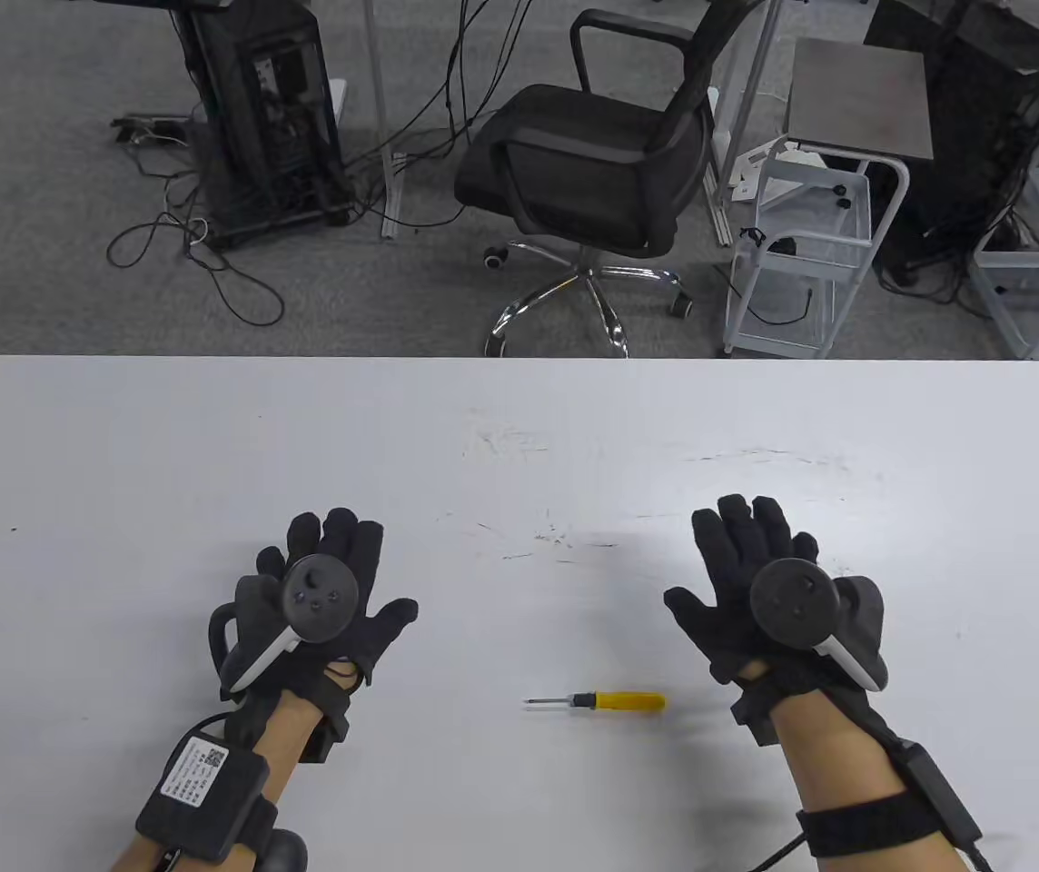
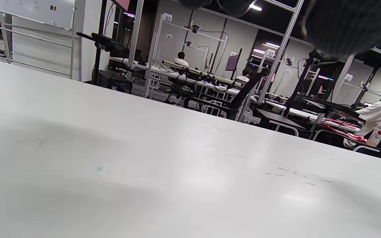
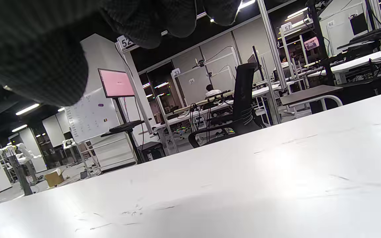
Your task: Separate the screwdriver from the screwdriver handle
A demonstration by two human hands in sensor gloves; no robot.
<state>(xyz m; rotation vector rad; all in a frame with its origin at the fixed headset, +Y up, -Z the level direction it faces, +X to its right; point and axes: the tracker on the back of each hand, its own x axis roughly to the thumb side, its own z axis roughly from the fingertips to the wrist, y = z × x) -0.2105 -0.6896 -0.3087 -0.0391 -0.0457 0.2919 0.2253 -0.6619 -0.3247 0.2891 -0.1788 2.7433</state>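
Lying near edge of white surface point(image 1: 120, 436), small screwdriver point(image 1: 594, 701) waits between two gloved hands, nearer right one. Yellow handle point(image 1: 630, 700) points right, thin metal shaft point(image 1: 549, 701) left. Left hand point(image 1: 324, 599) and right hand point(image 1: 760, 581) rest flat, fingers spread, grip wide, holding nothing. Tool looks light, rigid, shaft likely slick; best hold: right hand on handle, left pinching shaft close to collar, then pulling straight apart.
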